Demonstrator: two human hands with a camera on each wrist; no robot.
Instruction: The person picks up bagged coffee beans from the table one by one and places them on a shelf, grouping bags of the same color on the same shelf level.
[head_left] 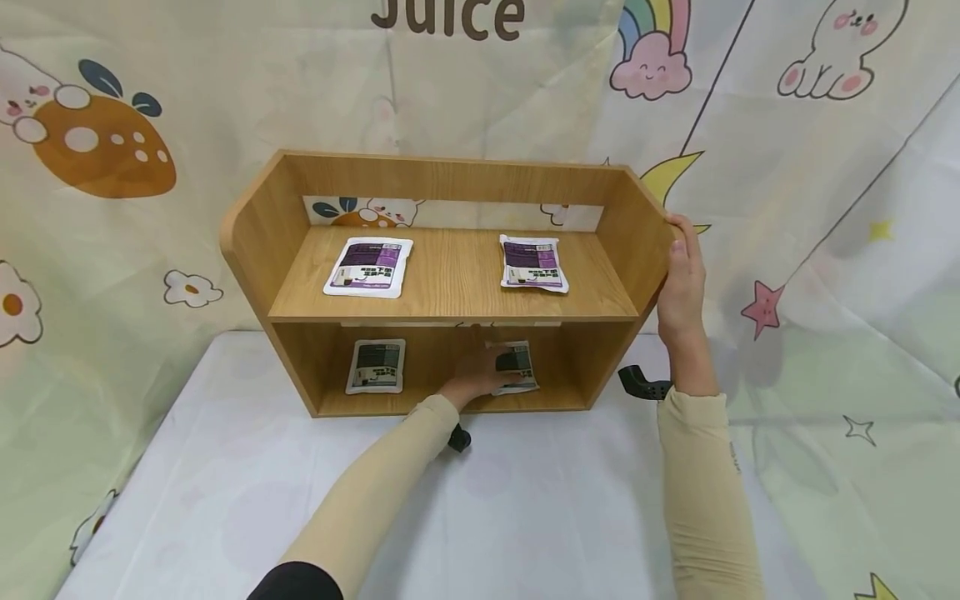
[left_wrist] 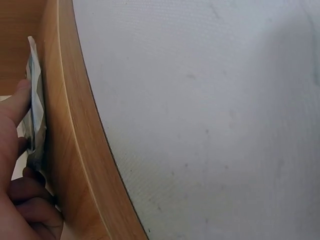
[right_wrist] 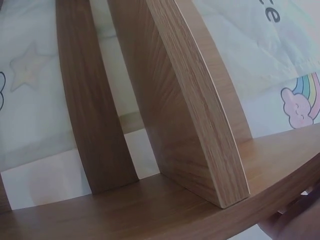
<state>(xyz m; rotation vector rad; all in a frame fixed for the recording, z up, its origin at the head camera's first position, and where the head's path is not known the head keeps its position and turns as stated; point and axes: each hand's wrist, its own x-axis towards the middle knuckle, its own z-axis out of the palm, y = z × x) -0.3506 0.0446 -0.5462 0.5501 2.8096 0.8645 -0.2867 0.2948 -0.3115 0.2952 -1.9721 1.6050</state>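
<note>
A two-tier wooden shelf stands on the white-covered table. In its lower compartment, my left hand pinches the right-hand packet, a flat white pouch with a dark green label. The left wrist view shows this packet from its edge, fingers on it close to the wooden board. Fingers of my right hand curl round the shelf's right side panel near the top. Only a dim part of the right hand appears in the right wrist view, beyond the panel's edge.
Another green-labelled packet lies at the lower left. On the upper tier are two purple-labelled packets, one left and one right. A printed cloth hangs behind. The white table cover extends in front.
</note>
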